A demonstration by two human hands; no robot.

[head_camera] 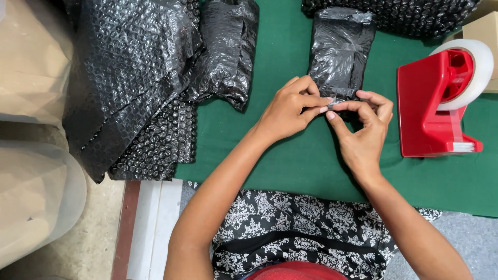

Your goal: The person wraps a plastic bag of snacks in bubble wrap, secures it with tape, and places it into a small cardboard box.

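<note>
Together, both hands' fingers (317,101) pinch a clear tape strip (334,101) lying crosswise, left to right.

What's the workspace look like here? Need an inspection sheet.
Surface: green table cover, partly bare.
Job's things: black bubble-wrapped parcel; small clear tape piece pinched at its near edge.
Clutter: loose black bubble wrap heap, second wrapped bundle, red tape dispenser, cardboard box.
Grippers: left hand and right hand, fingers of both pinching the tape.
Cables: nothing seen.
Surroundings: clear plastic bins, concrete floor.
</note>
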